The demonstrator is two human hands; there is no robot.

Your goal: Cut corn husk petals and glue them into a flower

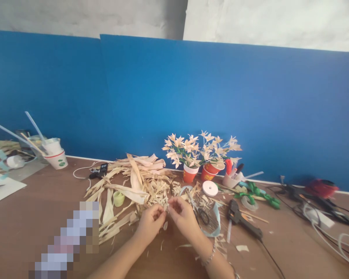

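My left hand and my right hand meet above the front of the table, fingertips pinched close together. Between them is a small pale piece of dried husk, mostly hidden by the fingers. Just beyond my hands lies a heap of cut husk scraps, with long dried corn husks spread behind and to the left. Scissors with dark handles rest right of my right hand, beside a light blue ribbon.
Husk flowers stand in a red paper cup and another red cup at the back. A white tape roll lies before them. Right of it is a black glue gun with a cord. White cups hold sticks at left.
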